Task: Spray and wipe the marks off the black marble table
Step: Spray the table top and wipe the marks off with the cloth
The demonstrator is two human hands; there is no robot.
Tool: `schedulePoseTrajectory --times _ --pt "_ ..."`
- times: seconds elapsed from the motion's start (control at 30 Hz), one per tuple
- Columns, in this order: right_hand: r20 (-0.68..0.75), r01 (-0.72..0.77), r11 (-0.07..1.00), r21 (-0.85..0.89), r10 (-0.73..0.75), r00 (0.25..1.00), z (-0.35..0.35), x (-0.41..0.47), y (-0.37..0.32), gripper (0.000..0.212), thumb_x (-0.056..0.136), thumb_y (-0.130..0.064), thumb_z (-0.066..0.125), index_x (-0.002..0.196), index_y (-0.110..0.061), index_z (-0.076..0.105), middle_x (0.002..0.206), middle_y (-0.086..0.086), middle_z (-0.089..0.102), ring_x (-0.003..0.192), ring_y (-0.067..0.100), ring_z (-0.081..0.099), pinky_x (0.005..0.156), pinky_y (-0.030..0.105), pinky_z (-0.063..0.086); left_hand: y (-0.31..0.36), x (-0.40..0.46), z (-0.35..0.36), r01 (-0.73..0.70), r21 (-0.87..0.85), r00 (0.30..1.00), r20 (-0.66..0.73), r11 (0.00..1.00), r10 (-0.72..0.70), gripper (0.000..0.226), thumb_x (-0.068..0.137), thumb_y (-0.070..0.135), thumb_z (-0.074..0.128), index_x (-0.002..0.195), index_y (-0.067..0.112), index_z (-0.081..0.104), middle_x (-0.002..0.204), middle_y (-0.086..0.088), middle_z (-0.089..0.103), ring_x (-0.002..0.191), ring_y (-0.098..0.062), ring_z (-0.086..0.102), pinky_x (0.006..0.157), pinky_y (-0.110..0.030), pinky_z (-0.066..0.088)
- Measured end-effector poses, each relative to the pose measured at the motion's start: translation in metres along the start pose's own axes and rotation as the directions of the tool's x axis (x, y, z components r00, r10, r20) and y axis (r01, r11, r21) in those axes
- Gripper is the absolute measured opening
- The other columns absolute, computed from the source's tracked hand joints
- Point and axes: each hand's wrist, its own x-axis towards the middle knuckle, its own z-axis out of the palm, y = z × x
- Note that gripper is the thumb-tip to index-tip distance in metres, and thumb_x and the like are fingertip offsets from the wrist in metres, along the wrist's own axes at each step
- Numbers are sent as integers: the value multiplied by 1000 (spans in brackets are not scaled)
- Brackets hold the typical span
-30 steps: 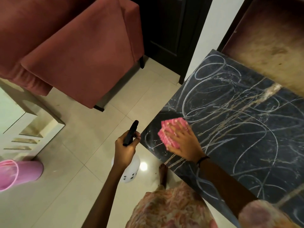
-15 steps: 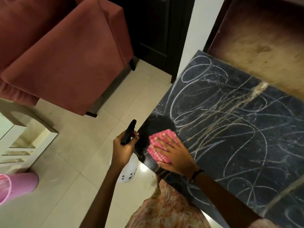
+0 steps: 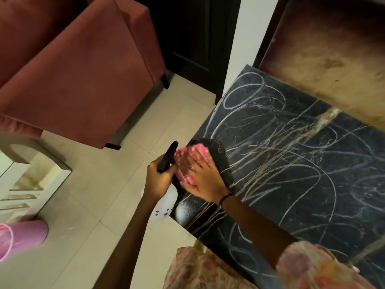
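Left hand [image 3: 159,180] gripping spray bottle [image 3: 166,202], nozzle up-forward

Red armchair [image 3: 79,76] — cream tiled floor [image 3: 87,205]

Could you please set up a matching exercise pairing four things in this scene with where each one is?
Things:
1. pink cloth
2. spray bottle
3. pink bucket
4. red armchair

Places:
A. on the floor at the left edge of view
B. under the right hand at the black marble table edge
C. beyond the tiled floor, top left
D. in the left hand

Pairs: 1-B, 2-D, 3-A, 4-C
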Motion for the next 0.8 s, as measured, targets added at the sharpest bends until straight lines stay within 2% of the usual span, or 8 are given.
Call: schedulePoseTrajectory --times 0.03,0.13,0.3,0.4,0.47,0.57,0.7,0.8 --pt "-16 61 998 17 -61 998 1 -15 3 60 91 -61 37 141 -27 41 150 5 40 145 30 23 116 61 11 3 2 3 3 -6 1000 9 1000 -3 5 80 4 63 77 8 63 51 8 55 34 -4 38 43 -20 32" --pt "0 141 990 -18 -141 990 0 -55 32 65 92 -64 33 146 -29 33 155 3 31 147 28 17 117 58 12 9 7 9 -1 17 1000 21 1000 0 15 84 0 61 79 14 65 48 8 55 33 -5 37 40 -18 31" --pt "13 -68 994 -88 69 998 -17 -23 86 68 89 -68 32 148 -33 26 156 3 28 147 28 15 115 61 15 15 16 13 3 20 999 32 1000 -4 12 84 3 61 80 13 66 66 -7 57 33 -8 36 41 -20 30" --pt "22 -209 975 -78 211 977 -27 26 86 69 88 -69 29 145 -31 38 153 4 37 144 31 25 114 62 18 19 24 16 9 17 1000 27 1000 -10 11 83 2 61 80 11 66 58 1 55 32 -8 34 41 -20 28" --pt "2 -250 967 -55 250 968 -28 47 73 68 88 -66 27 142 -28 42 151 6 40 143 33 27 114 64 15 19 29 17 10 16 1000 26 1000 -10 9 82 1 62 80 9 66 55 6 54 32 -7 34 42 -20 28" --pt "-82 -176 984 -23 174 981 -21 42 45 61 91 -61 34 141 -27 41 148 7 43 142 32 28 115 61 7 24 39 20 -7 26 999 44 1000 5 6 81 2 63 80 7 65 61 -5 54 35 -8 34 46 -25 29" --pt "-55 -3 1000 9 3 998 -9 -22 44 62 90 -62 42 143 -28 40 152 3 38 145 28 23 116 60 16 36 51 28 3 -11 995 99 1000 -2 11 84 0 61 80 10 65 63 -3 57 33 -5 39 41 -16 32" --pt "-24 -45 998 -54 44 999 -12 -46 85 66 89 -67 38 145 -32 34 154 2 34 145 27 21 116 58 14 39 63 35 21 -13 990 143 1000 -19 13 84 2 61 80 13 67 66 -6 59 31 -7 35 38 -18 30"
